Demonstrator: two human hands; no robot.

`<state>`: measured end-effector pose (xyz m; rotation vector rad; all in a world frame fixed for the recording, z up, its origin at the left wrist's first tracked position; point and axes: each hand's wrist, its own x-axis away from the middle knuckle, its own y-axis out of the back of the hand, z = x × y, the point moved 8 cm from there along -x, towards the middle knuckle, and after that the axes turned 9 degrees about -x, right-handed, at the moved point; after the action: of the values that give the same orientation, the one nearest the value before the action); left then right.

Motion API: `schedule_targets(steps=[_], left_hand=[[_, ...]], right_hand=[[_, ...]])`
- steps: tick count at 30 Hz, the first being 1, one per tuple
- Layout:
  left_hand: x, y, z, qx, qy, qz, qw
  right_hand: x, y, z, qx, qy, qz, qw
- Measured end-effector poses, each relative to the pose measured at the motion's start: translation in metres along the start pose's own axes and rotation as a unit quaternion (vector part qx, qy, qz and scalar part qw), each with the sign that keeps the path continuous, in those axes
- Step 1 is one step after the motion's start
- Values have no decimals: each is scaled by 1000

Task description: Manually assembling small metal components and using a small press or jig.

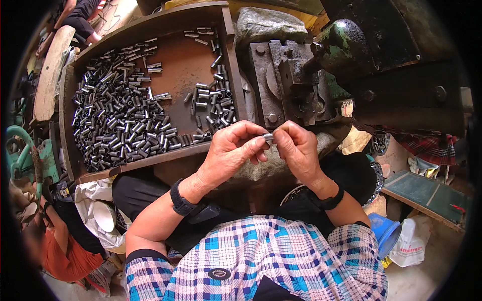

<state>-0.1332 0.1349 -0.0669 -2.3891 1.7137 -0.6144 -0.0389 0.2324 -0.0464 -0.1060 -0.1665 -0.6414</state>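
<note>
Between my two hands is one short metal tube [268, 136], pinched at both ends by thumbs and fingertips. My left hand [233, 148] grips its left end, and my right hand [299, 150] closes on the right end. Both hands are just past the near right corner of a wooden tray [145, 168]. Many similar small metal tubes [125, 125] lie in it, heaped at the left, with a smaller group along its right side. Directly beyond my hands stands a dark metal press with a bolted die block [296, 75].
A large dark machine arm [401, 100] overhangs the right side. A crumpled cloth sack [266, 22] lies behind the die. To the right are a blue bucket [384, 233], a white plastic bag [411, 243] and a green board [427, 195]. Another person in orange [70, 253] sits at the lower left.
</note>
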Motion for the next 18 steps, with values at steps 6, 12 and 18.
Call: schedule_targets(steps=[6,12,18], left_hand=[[2,-3,0,63,18,22,998],[-1,-4,11,67,6,-7,998],[3,0,14,117,76,-29,990]], right_hand=[[6,-8,-6,-122,-12,30,992],[4,-6,-25,-200,-74,13,977],[4,-9,-15,-122,-117,1,986]])
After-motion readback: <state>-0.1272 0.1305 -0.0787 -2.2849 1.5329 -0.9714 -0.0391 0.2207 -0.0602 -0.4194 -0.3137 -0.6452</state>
